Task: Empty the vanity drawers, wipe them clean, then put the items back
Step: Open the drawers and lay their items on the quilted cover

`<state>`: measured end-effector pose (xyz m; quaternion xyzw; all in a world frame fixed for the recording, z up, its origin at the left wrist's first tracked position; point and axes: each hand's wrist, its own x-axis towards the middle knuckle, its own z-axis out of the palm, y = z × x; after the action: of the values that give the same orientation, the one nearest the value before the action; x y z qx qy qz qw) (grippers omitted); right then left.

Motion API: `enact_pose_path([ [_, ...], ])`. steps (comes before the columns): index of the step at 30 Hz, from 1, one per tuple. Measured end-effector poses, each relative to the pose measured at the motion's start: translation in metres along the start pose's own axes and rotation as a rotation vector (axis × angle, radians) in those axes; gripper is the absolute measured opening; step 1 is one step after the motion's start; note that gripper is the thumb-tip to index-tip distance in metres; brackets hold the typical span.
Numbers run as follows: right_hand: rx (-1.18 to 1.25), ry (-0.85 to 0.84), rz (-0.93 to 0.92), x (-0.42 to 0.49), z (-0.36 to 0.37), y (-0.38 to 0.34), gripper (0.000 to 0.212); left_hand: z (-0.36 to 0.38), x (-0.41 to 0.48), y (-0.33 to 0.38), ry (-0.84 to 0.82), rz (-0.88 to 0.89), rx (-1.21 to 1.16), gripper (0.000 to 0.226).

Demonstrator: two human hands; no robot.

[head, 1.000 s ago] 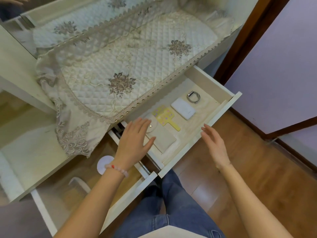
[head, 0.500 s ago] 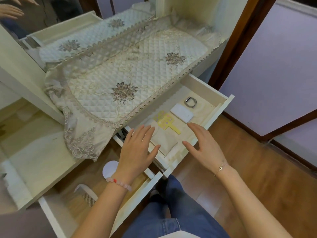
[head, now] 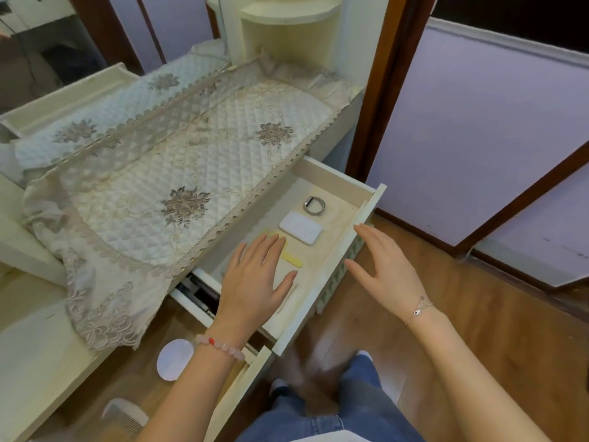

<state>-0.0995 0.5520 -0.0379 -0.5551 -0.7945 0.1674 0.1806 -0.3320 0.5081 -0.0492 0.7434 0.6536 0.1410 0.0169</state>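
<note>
The upper vanity drawer (head: 334, 178) stands pulled out to the right of the quilted top. Inside lie a grey wristband (head: 314, 205), a white rectangular case (head: 300, 231), a yellow card-like item (head: 291, 258) and a beige pouch (head: 282, 275). My left hand (head: 255, 275) hovers flat over the pouch and the yellow item, fingers apart, hiding most of both. My right hand (head: 384, 266) is open beside the drawer's front panel (head: 325, 282), holding nothing. A lower drawer (head: 236, 387) is also pulled out below.
A quilted lace cloth (head: 153, 199) covers the vanity top and hangs over its front edge. In the lower drawer lie a white round pad (head: 175, 358) and a white comb (head: 124, 417). A mirror stands behind; a wooden door frame (head: 382, 90) is on the right. My legs are below.
My left hand has stayed over the pouch end of the drawer. My right hand shifted from over the drawer's front edge to just outside it. The camera view tilted up.
</note>
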Motion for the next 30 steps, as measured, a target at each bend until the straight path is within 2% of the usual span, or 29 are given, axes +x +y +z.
enact_pose_path([
  [8,-0.003,0.063,0.046,0.021,-0.050,0.078,0.061,0.022,0.074,0.078,0.023,0.051,-0.007,0.056],
  [18,-0.055,0.040,0.038,0.047,-0.106,0.187,0.059,0.055,0.154,0.172,0.040,0.052,-0.041,0.057],
  [30,-0.038,-0.003,0.023,0.134,-0.107,0.247,0.061,0.083,0.243,0.182,-0.011,0.028,-0.015,0.057],
])
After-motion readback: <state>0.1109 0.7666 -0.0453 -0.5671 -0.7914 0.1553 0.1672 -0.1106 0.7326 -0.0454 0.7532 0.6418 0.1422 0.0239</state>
